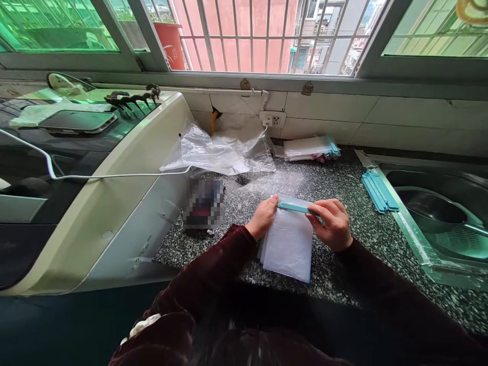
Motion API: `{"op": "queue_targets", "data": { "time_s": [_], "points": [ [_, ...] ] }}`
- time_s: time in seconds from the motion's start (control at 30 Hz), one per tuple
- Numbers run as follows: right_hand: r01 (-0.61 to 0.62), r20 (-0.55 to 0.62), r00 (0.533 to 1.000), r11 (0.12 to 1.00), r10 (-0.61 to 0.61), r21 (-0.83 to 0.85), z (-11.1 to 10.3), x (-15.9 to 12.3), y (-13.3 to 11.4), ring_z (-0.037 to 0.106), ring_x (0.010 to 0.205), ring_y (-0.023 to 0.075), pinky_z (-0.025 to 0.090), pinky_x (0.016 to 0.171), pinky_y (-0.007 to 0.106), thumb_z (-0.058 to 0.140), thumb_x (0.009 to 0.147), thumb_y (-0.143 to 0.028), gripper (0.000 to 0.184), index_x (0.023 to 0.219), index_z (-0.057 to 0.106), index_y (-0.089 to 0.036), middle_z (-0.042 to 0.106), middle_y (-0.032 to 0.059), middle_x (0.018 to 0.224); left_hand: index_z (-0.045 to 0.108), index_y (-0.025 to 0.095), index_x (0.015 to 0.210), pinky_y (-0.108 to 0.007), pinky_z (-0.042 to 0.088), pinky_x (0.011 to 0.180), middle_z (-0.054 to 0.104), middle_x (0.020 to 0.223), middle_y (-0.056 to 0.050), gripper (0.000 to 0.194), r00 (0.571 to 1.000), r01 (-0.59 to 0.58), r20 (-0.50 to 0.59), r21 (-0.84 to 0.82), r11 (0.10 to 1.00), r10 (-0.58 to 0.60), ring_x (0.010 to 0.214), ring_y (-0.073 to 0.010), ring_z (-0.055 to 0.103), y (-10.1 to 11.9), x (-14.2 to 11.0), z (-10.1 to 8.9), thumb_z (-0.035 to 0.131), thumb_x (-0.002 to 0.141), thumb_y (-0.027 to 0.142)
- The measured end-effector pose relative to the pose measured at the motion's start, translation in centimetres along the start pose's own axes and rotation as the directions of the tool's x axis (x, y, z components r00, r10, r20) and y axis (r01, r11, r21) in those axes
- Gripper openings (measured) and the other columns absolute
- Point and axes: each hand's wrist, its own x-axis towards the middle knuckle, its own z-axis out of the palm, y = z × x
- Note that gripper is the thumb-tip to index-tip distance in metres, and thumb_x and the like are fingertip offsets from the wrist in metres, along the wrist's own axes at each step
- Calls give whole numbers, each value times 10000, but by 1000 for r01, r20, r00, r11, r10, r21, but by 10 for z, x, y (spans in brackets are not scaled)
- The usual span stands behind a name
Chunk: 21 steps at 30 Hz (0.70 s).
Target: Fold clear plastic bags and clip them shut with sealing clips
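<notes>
A blue bag-sealing clip [294, 207] lies across the upper part of a translucent plastic bag [287, 246], with a short strip of the bag showing above it. My left hand [264, 216] pinches the bag's edge together with the clip's left end. At the clip's right end, my right hand [331, 222] grips it between thumb and fingers. The bag hangs toward me over the speckled countertop [236, 249], and further layers of plastic show under its left edge. Whether the clip is fully snapped closed, I cannot tell.
Several blue clips [378, 190] lie beside the sink [423, 244], which holds a pan [430, 206]. Clipped bags [310, 148] rest by the wall. A crumpled plastic bag [229, 150] and a blurred dark item [204, 203] are at left. A white cable [125, 176] crosses the stove-like appliance [125, 147].
</notes>
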Motion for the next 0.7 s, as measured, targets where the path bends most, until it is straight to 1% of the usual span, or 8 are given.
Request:
{"op": "queue_targets", "data": {
  "time_s": [0.2, 0.43, 0.57, 0.7],
  "points": [
    [-5, -28, 1000, 1000, 5, 2, -1, 0, 0, 550, 741, 170, 461, 687, 319, 630, 770, -210, 116, 885, 609, -212, 620, 33, 775, 587, 146, 690, -288, 405, 604, 574, 626, -29, 424, 1000, -22, -12, 74, 997, 23, 614, -157, 501, -3, 2, -3, 494, 794, 545],
    [-13, -37, 999, 998, 15, 67, -4, 1, -1, 543, 752, 175, 469, 688, 324, 629, 766, -194, 138, 901, 606, -217, 615, 35, 785, 604, 140, 724, -299, 423, 610, 585, 628, -36, 436, 999, -42, -22, 115, 992, 45, 633, -173, 526, -5, 3, -5, 478, 805, 549],
    [-9, -48, 999, 995, 14, 96, -4, 2, -2, 546, 750, 177, 473, 685, 329, 625, 762, -174, 154, 908, 600, -218, 613, 36, 791, 584, 145, 690, -290, 415, 617, 568, 613, -29, 425, 999, -37, -32, 119, 992, 41, 629, -164, 515, -3, 4, -5, 480, 806, 541],
    [-10, -50, 999, 995, 16, 103, -5, 2, -2, 549, 756, 182, 480, 687, 338, 627, 758, -161, 171, 915, 589, -217, 609, 40, 799, 522, 155, 613, -271, 382, 596, 518, 584, -9, 438, 999, -44, -25, 99, 994, 47, 581, -131, 458, -1, 4, -5, 490, 791, 553]
  ]
}}
